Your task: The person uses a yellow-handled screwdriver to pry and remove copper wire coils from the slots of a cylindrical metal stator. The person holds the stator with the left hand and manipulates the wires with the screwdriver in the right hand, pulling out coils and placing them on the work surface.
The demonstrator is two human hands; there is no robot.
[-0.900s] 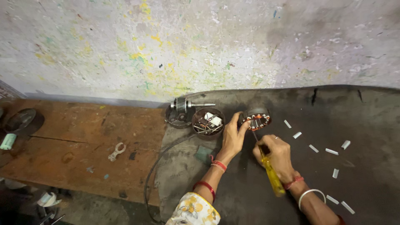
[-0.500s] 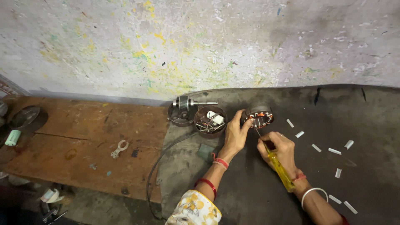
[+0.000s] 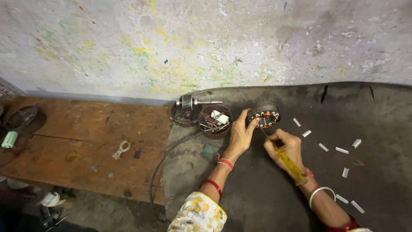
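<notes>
- I see the dark mat point(image 3: 266, 197) over the wooden counter point(image 3: 86, 141);
- my left hand point(image 3: 241, 134) has its grip closed on the stator point(image 3: 267, 118), standing on the mat by a round cup point(image 3: 215, 121);
- my right hand point(image 3: 286, 146) wraps the yellow screwdriver point(image 3: 290, 162), tip at the stator.

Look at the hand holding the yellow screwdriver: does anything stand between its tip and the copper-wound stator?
Nothing visible does. The right hand holds the yellow screwdriver with its shaft running straight to the stator, which the left hand steadies from the side. The small dish of parts sits off to the left.
</notes>
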